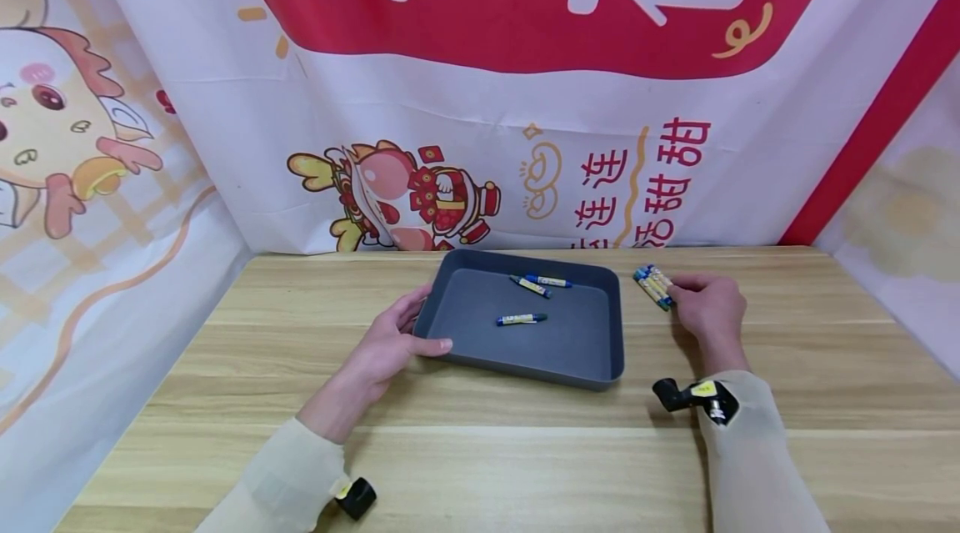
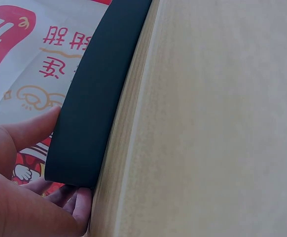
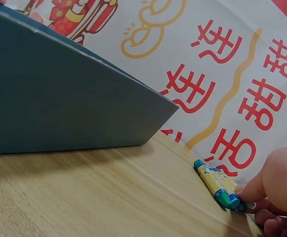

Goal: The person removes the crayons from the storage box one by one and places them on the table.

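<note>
A dark grey rectangular tray [image 1: 517,368] sits on the table, its left side gripped by my left hand [image 1: 386,345]. The thumb lies over the rim, while the other fingers are around the outside wall, partly hidden. Inside are three crayons: one blue-ended crayon [image 1: 521,319] alone near the middle, and two others [image 1: 530,286] close together toward the back. Right of the tray, my right hand [image 1: 711,312] pinches at a small bunch of crayons [image 3: 215,185] lying side by side on the table. Yellow wrappers and green and blue ends show on them; the curled fingers hide part.
The wood-grain table [image 1: 465,466] ends at the back against a hanging white and red printed cloth [image 1: 487,141]. Another printed cloth [image 1: 112,283] hangs along the left. Small black cameras are strapped to both sleeves.
</note>
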`<control>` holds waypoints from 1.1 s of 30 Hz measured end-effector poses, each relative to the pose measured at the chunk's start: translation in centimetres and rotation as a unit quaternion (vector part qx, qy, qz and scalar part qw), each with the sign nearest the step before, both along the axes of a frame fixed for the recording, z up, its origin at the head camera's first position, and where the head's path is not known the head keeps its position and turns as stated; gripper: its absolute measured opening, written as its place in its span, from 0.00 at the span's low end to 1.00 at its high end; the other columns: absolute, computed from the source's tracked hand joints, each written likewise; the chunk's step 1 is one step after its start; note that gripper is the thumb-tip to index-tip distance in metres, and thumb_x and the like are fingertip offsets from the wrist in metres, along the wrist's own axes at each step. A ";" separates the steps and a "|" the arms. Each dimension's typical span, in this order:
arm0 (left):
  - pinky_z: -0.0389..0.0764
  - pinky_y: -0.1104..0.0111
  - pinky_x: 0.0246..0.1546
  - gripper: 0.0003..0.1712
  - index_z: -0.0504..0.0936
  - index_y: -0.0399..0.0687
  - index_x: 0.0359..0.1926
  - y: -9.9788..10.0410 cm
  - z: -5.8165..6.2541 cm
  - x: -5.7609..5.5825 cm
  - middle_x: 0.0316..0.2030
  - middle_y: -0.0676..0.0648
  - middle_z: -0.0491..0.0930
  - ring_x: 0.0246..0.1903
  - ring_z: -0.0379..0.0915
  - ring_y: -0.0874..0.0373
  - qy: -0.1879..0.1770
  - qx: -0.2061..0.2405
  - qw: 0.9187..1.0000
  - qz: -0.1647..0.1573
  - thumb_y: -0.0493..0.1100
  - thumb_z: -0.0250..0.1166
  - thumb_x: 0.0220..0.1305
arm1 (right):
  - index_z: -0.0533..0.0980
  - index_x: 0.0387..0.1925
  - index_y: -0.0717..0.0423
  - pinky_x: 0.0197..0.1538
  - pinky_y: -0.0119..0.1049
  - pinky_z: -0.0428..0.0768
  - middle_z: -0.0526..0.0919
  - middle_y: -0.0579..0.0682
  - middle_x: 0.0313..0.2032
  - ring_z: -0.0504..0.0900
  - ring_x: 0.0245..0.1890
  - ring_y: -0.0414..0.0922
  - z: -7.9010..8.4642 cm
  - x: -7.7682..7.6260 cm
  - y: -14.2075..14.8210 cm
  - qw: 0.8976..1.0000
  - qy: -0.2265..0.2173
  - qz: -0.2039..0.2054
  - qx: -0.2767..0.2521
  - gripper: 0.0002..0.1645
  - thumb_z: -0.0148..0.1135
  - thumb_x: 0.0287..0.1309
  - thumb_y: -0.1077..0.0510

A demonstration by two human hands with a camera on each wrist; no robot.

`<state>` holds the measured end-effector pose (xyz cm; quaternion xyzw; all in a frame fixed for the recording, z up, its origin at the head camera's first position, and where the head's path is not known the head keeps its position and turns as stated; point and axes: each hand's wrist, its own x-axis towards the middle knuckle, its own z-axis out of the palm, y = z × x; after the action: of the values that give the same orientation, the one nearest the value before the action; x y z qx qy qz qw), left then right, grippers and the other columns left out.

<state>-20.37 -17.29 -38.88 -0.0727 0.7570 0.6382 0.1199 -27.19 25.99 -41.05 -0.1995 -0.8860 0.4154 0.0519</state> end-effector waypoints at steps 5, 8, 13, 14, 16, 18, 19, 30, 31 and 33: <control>0.56 0.46 0.83 0.53 0.62 0.61 0.82 0.0 0.0 0.0 0.82 0.45 0.61 0.79 0.57 0.43 -0.002 -0.004 1.000 0.002 0.33 0.77 0.61 | 0.82 0.65 0.55 0.72 0.58 0.70 0.82 0.64 0.66 0.73 0.71 0.63 0.0 0.1 -0.1 1.000 -0.003 0.005 0.006 0.23 0.60 0.76 0.51; 0.56 0.45 0.83 0.53 0.62 0.61 0.82 0.0 0.0 0.0 0.82 0.45 0.61 0.79 0.57 0.43 -0.003 -0.006 1.000 0.002 0.34 0.77 0.61 | 0.81 0.65 0.55 0.72 0.58 0.69 0.81 0.64 0.67 0.72 0.71 0.63 0.0 0.0 0.0 1.000 -0.004 0.007 0.008 0.24 0.59 0.76 0.51; 0.56 0.45 0.83 0.53 0.62 0.62 0.82 0.0 0.0 0.0 0.82 0.46 0.61 0.79 0.57 0.43 -0.004 -0.008 1.000 0.002 0.34 0.77 0.61 | 0.81 0.65 0.55 0.72 0.59 0.69 0.81 0.64 0.67 0.72 0.72 0.64 0.0 0.0 -0.1 1.000 -0.005 0.010 0.015 0.23 0.60 0.76 0.50; 0.56 0.45 0.83 0.53 0.62 0.62 0.82 0.0 0.0 0.0 0.82 0.46 0.61 0.79 0.57 0.43 -0.004 -0.008 1.000 0.002 0.34 0.77 0.62 | 0.82 0.65 0.55 0.72 0.59 0.69 0.81 0.64 0.66 0.72 0.72 0.64 0.0 0.0 -0.1 1.000 -0.005 0.010 0.016 0.23 0.60 0.76 0.50; 0.56 0.45 0.83 0.53 0.62 0.62 0.82 0.0 0.0 0.0 0.82 0.46 0.61 0.79 0.57 0.43 -0.004 -0.008 1.000 0.002 0.35 0.77 0.61 | 0.82 0.64 0.55 0.72 0.59 0.68 0.81 0.64 0.66 0.72 0.72 0.64 0.0 -0.1 -0.1 1.000 -0.009 0.010 0.014 0.23 0.61 0.75 0.50; 0.56 0.45 0.83 0.53 0.62 0.62 0.82 0.0 0.0 0.1 0.82 0.46 0.61 0.79 0.57 0.43 -0.004 -0.008 1.000 0.002 0.35 0.77 0.61 | 0.82 0.64 0.56 0.73 0.60 0.68 0.81 0.64 0.67 0.72 0.72 0.64 0.1 -0.1 -0.2 1.000 -0.014 0.013 0.013 0.24 0.61 0.76 0.49; 0.56 0.45 0.83 0.53 0.62 0.62 0.82 0.0 0.0 0.1 0.82 0.46 0.61 0.79 0.57 0.43 -0.003 -0.008 1.000 0.002 0.35 0.77 0.61 | 0.82 0.64 0.56 0.73 0.60 0.67 0.81 0.64 0.67 0.71 0.72 0.64 0.1 -0.1 -0.2 1.000 -0.016 0.015 0.013 0.24 0.61 0.76 0.48; 0.55 0.45 0.84 0.53 0.62 0.62 0.82 0.0 0.1 0.0 0.82 0.46 0.61 0.79 0.57 0.43 -0.005 -0.004 1.000 0.002 0.34 0.77 0.62 | 0.81 0.66 0.55 0.67 0.57 0.72 0.81 0.63 0.67 0.73 0.69 0.62 0.2 -0.1 -0.3 0.999 -0.025 0.022 -0.002 0.27 0.61 0.75 0.44; 0.55 0.45 0.84 0.53 0.62 0.62 0.82 0.0 0.1 0.0 0.82 0.46 0.61 0.79 0.57 0.43 -0.005 -0.004 1.000 0.002 0.34 0.77 0.61 | 0.81 0.66 0.55 0.66 0.56 0.73 0.81 0.63 0.67 0.73 0.69 0.61 0.2 -0.1 -0.3 0.999 -0.024 0.023 -0.005 0.28 0.62 0.75 0.43; 0.55 0.45 0.84 0.53 0.62 0.62 0.82 0.0 0.0 0.0 0.82 0.46 0.61 0.79 0.57 0.43 -0.005 -0.003 1.000 0.002 0.34 0.77 0.61 | 0.80 0.67 0.55 0.64 0.54 0.74 0.81 0.63 0.67 0.74 0.68 0.60 0.2 0.0 -0.3 0.999 -0.024 0.028 -0.006 0.32 0.63 0.73 0.39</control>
<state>-20.39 -17.31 -38.84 -0.0785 0.7584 0.6354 0.1222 -27.20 25.67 -40.83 -0.1850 -0.8895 0.4174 0.0176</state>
